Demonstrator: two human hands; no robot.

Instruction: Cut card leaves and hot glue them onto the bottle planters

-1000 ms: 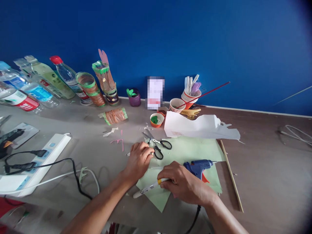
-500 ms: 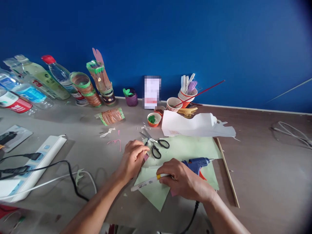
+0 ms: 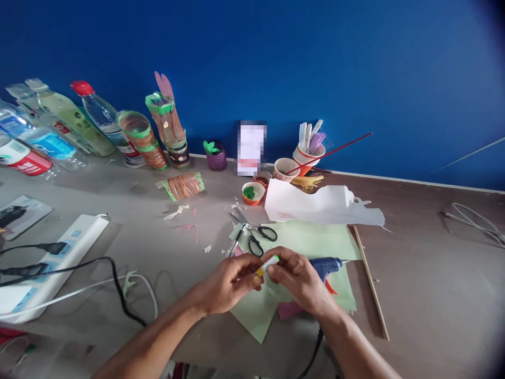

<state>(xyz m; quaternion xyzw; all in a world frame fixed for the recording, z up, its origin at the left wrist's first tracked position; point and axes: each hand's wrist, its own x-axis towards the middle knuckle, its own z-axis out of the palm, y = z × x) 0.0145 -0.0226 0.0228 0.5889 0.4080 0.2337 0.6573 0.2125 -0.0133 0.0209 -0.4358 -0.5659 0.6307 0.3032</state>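
In front of me my left hand (image 3: pixel 229 281) and my right hand (image 3: pixel 295 276) meet, both closed on a white marker (image 3: pixel 270 263) with a yellow band and a green end. Left fingers pinch near the yellow part; right thumb and fingers grip the white part, and the rest is hidden by the hands. Just beyond them lie black-handled scissors (image 3: pixel 255 244) and a pen (image 3: pixel 236 242). Under the hands are sheets of pale green paper (image 3: pixel 254 316) and a piece of pink paper (image 3: pixel 288 309). A blue glue gun (image 3: pixel 325 266) rests right behind my right hand.
White paper (image 3: pixel 315 202), a wooden stick (image 3: pixel 370 281) and a small paint cup (image 3: pixel 253 195) lie farther out. Painted tubes (image 3: pixel 184 186), bottles (image 3: pixel 100 123) and a pen cup (image 3: pixel 305 158) stand along the blue wall. A power strip (image 3: pixel 65 263) with cables is at left.
My left hand has left the pen by the scissors and moved right to the marker. My right hand has lifted the marker and turned it, and both hands now hold it.
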